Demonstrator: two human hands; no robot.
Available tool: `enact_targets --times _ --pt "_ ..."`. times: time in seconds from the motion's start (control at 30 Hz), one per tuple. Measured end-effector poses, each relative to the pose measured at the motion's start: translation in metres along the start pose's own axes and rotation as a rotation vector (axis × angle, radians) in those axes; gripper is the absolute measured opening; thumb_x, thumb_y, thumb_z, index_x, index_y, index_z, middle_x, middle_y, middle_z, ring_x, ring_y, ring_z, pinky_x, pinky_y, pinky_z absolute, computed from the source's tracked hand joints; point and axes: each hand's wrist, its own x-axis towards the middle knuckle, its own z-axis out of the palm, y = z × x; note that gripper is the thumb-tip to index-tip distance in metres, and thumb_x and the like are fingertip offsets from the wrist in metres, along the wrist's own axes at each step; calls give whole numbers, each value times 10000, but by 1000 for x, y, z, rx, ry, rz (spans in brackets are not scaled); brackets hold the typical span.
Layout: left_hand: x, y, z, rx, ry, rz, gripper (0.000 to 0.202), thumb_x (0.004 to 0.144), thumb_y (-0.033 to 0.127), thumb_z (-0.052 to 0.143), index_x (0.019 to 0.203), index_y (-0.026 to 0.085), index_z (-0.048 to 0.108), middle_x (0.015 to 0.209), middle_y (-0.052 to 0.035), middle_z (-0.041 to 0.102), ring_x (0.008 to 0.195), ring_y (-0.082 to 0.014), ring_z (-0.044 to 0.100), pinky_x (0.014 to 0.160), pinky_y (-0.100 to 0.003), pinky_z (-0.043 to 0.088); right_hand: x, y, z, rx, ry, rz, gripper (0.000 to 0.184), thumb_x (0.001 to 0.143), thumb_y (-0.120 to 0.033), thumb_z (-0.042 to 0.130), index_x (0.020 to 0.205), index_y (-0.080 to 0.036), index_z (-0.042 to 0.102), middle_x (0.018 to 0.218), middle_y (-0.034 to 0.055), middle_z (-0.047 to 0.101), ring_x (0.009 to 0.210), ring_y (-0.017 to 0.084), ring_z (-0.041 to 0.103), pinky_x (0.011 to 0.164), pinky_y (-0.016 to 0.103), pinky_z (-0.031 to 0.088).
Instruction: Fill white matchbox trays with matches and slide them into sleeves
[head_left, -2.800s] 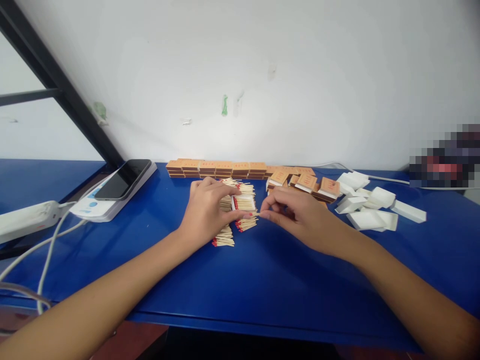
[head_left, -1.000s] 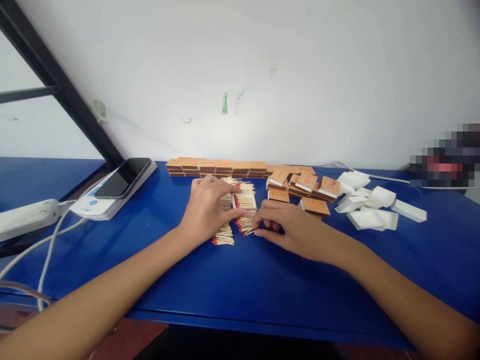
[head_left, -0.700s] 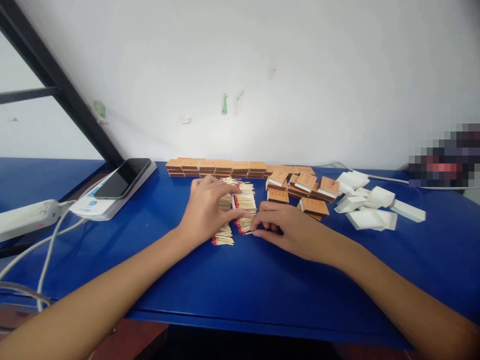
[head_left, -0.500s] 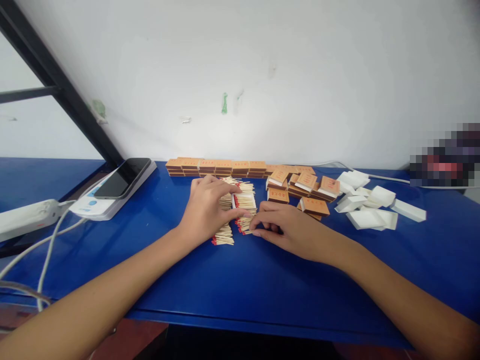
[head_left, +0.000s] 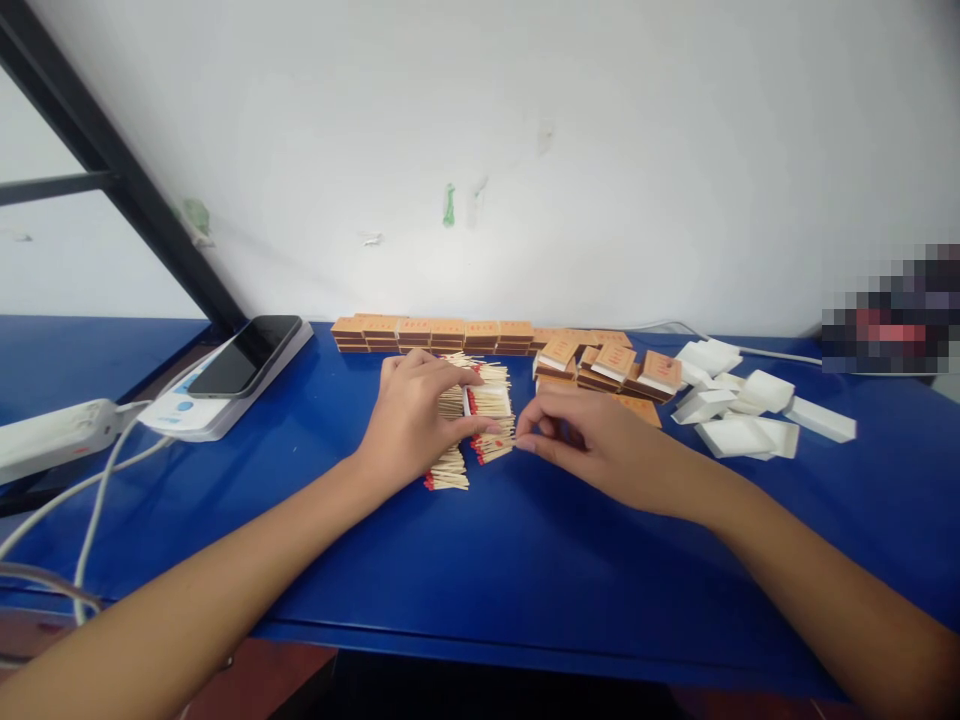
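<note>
My left hand (head_left: pixel 411 415) is curled over a small white matchbox tray (head_left: pixel 505 396), thumb at its near end and fingers at its far end. Red-tipped matches (head_left: pixel 487 404) lie side by side in the tray, heads to the left. Loose matches (head_left: pixel 448 471) are heaped under and beside the left hand, and more lie just in front of the tray. My right hand (head_left: pixel 589 440) is closed in a pinch at the tray's near right, seemingly on the end of a match (head_left: pixel 506 443); its fingertips partly hide it.
Orange matchboxes (head_left: pixel 448 328) stand in a stacked row along the wall. More half-open matchboxes (head_left: pixel 613 360) are piled behind my right hand. White empty trays (head_left: pixel 739 437) lie scattered to the right. A phone (head_left: pixel 246 357) rests on a white power strip (head_left: pixel 202 425) with cables at left.
My right hand has moved slightly right and away from me, its pinched fingertips lifting from the near edge of the loose matches. My left hand and the tray have stayed put.
</note>
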Motion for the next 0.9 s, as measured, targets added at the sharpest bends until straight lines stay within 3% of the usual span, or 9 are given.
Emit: enact_targets --times 0.17,0.3,0.43,0.5,0.7,0.9 --pt "-4 10 4 -18 -15 44 512 676 573 924 1040 242 779 964 -21 788 969 -252 638 907 -417 361 5 2 9 -50 281 -36 130 1022 -288 597 957 -210 678 853 26 571 720 161 519 661 306 414" --pt "-7 16 6 -53 -20 93 489 686 560 924 1045 264 774 979 0 787 998 -241 640 931 -411 358 7 3 17 -89 292 -88 117 1022 -268 603 963 -205 682 866 33 578 749 169 537 690 313 426" --pt "-5 12 3 -23 -21 46 482 699 563 917 1038 250 778 969 -12 788 990 -250 639 909 -415 362 6 1 13 -96 338 -100 116 1026 -259 599 973 -206 688 838 23 571 701 153 523 642 295 414" --pt "-3 8 1 -10 -9 12 496 690 563 920 1041 242 782 974 -20 791 981 -254 642 897 -416 368 4 1 10 -107 313 -105 117 1022 -258 606 960 -206 691 814 17 565 689 148 521 641 293 415" --pt "0 1 -1 7 53 5 462 692 502 945 1042 253 775 988 -24 790 981 -249 647 909 -418 383 1 5 18 -62 4 -113 114 1012 -229 618 983 -225 728 913 25 615 766 144 588 689 283 456" --pt "0 0 0 11 21 9 375 766 453 922 1046 254 771 984 -20 796 976 -249 652 915 -429 384 2 5 23 -54 -30 -91 113 1003 -191 615 954 -215 714 895 18 590 750 139 583 682 285 457"
